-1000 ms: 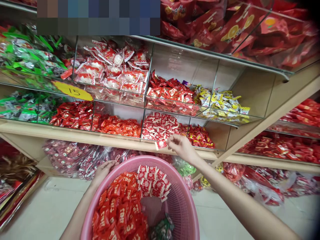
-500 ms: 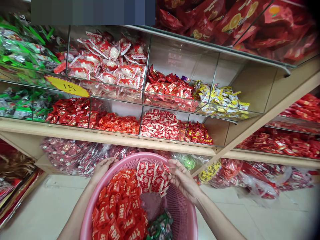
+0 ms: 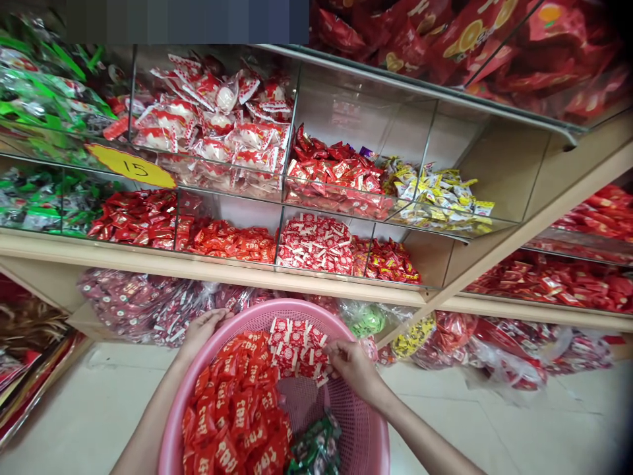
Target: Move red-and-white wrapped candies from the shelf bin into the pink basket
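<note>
A round pink plastic basket point(image 3: 173, 369) with mesh walls is in front of me. My left hand point(image 3: 205, 333) holds its far left rim. Inside, orange-red wrapped candies point(image 3: 237, 409) with gold lettering fill the left side. Red-and-white wrapped candies point(image 3: 297, 346) are heaped at the far side, and green wrapped candies point(image 3: 316, 445) lie near the bottom right. Over the basket's right side, my right hand point(image 3: 353, 373) has its fingers pinched at the edge of the red-and-white heap. What sits between those fingertips is hidden.
Ahead, shelf bins hold red-and-white candies point(image 3: 316, 244), orange-red candies point(image 3: 237, 243) and yellow-and-white candies point(image 3: 445, 198). A yellow price tag point(image 3: 132, 166) reads 15. Bagged candies point(image 3: 143, 303) lie under the wooden shelf edge point(image 3: 212, 269). Pale floor tiles point(image 3: 455, 422) show at right.
My right hand has turned and lowered slightly, its fingers drawing together by the red-and-white heap. Its fingertips held a red-and-white candy before. My left hand stays on the rim.
</note>
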`<state>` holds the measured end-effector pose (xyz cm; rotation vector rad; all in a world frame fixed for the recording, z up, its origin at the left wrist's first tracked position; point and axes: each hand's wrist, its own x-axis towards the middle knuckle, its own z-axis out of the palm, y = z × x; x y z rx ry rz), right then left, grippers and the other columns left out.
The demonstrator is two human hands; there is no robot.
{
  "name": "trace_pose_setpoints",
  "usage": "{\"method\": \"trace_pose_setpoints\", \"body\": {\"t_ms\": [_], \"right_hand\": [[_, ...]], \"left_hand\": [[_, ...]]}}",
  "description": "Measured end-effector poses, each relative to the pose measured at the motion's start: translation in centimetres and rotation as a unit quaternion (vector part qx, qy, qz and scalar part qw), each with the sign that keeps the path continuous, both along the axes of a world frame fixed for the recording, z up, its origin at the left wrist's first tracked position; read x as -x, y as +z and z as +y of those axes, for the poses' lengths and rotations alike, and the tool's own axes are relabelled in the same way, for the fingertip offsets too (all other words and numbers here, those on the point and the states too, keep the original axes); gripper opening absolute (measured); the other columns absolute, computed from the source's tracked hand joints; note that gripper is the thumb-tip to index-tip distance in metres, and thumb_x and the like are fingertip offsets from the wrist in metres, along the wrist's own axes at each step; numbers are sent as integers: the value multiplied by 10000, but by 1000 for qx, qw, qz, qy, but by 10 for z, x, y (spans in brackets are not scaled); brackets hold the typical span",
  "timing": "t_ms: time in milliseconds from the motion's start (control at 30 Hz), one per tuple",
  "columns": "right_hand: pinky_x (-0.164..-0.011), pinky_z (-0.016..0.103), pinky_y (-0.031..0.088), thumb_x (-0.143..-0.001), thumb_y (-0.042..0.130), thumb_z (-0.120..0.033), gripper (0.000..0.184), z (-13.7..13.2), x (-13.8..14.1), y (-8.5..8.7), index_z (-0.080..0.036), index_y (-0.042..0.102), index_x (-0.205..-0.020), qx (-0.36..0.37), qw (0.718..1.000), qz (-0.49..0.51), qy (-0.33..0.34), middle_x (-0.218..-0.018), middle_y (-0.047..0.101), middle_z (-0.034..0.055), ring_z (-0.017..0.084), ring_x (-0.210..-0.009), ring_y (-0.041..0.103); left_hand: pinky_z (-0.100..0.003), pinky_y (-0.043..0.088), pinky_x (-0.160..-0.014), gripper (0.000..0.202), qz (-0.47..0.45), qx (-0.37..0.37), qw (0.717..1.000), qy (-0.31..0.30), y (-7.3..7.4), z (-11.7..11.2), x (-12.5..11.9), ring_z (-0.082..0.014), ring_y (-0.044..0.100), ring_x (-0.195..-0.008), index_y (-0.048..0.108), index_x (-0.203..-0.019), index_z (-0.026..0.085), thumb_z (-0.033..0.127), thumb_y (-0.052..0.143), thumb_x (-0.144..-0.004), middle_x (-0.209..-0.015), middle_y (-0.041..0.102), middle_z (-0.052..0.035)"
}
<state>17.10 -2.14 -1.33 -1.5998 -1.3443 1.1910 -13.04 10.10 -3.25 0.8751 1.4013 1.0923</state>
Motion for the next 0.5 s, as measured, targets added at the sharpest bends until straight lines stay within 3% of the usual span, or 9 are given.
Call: {"method": "trace_pose_setpoints", "body": {"t_ms": [300, 500], "right_hand": [[-495, 257, 450, -669, 470, -279, 70, 11, 8, -11, -210, 485, -670, 28, 998, 50, -35, -552, 548, -32, 153, -539, 587], [-494, 251, 448, -708, 493, -315, 136, 12, 8, -26, -186, 515, -743, 24, 999, 38, -2, -536, 562, -36, 141, -508, 568]], "left_hand": [[-241, 519, -778, 109, 7, -11, 1000, -4, -1, -1, 1, -167, 685, -830, 678, -755, 173, 158, 572, -736, -816, 744, -48], [-266, 523, -761, 97, 6, -15, 1000, -4, -3, 1, 3, -193, 689, -799, 681, -722, 175, 241, 653, -657, -776, 744, -52]]}}
